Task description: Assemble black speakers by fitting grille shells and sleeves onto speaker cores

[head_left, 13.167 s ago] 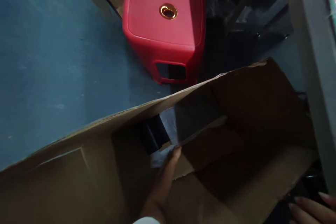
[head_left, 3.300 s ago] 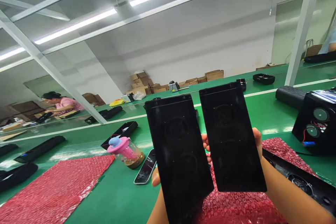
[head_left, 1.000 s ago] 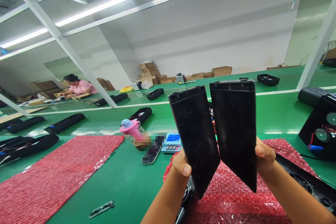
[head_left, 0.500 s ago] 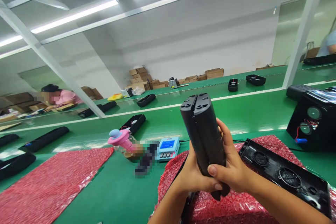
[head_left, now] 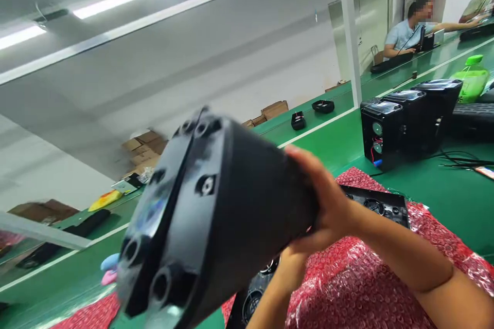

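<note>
Casings (head_left: 231, 205), black and paired, jut leftward from the right hand (head_left: 328, 198).

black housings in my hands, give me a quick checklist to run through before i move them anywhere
1. Right hand gripping the black housings: ok, it wraps the end nearer the person.
2. Left hand gripping: cannot tell, its fingers are mostly hidden behind the housings.
3. Housings closed tight together: not ok, a dark gap shows between their end faces.
4. Red bubble wrap spread on the green bench: ok.
5. Bubble wrap free of parts: not ok, a black speaker panel lies on it.
6. Wired speaker box apart from the hands: ok.
</note>
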Action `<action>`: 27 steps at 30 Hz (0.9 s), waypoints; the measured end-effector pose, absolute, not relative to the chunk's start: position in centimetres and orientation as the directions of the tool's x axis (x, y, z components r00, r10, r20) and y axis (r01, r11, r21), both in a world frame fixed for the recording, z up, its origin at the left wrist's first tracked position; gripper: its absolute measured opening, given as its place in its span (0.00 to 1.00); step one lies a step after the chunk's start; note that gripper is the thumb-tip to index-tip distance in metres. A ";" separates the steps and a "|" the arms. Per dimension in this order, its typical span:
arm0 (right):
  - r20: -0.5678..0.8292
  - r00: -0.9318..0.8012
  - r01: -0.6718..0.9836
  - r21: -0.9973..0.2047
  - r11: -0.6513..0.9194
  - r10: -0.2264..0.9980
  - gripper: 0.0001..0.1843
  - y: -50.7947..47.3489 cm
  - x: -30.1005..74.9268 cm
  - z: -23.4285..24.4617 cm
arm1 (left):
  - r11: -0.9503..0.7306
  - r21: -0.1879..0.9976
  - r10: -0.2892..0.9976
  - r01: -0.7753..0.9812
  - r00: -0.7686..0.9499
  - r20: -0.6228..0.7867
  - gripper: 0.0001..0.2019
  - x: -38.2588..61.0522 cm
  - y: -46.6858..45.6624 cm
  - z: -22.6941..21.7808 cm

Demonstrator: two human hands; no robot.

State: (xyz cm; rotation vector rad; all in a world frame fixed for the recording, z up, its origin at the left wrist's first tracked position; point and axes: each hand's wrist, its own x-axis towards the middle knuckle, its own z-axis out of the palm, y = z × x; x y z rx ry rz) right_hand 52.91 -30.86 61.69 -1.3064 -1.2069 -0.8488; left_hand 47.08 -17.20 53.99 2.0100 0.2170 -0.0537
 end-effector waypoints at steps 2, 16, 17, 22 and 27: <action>0.970 0.232 0.963 -0.218 -0.161 0.073 0.54 -33.6 53.0 62.6 | -0.594 0.804 -0.256 -0.020 0.953 -0.165 0.37 46.9 -19.1 52.7; 0.213 0.961 0.209 -0.130 -0.969 0.178 0.52 -45.7 61.9 54.6 | -0.734 0.371 -0.666 -0.569 0.710 -0.228 0.44 49.0 -22.9 50.1; 0.186 0.968 0.193 -0.128 -0.973 0.168 0.53 -45.8 62.1 54.4 | -0.726 0.369 -0.672 -0.580 0.713 -0.202 0.44 49.5 -23.3 49.6; 0.083 0.987 0.145 -0.133 -0.980 0.135 0.53 -45.6 62.3 53.9 | -0.732 0.336 -0.657 -0.592 0.745 -0.117 0.33 49.9 -23.2 49.3; -0.014 0.991 0.131 -0.130 -0.983 0.134 0.53 -45.5 61.9 52.0 | -0.792 0.333 -0.581 -0.513 0.800 -0.151 0.16 47.3 -19.5 51.1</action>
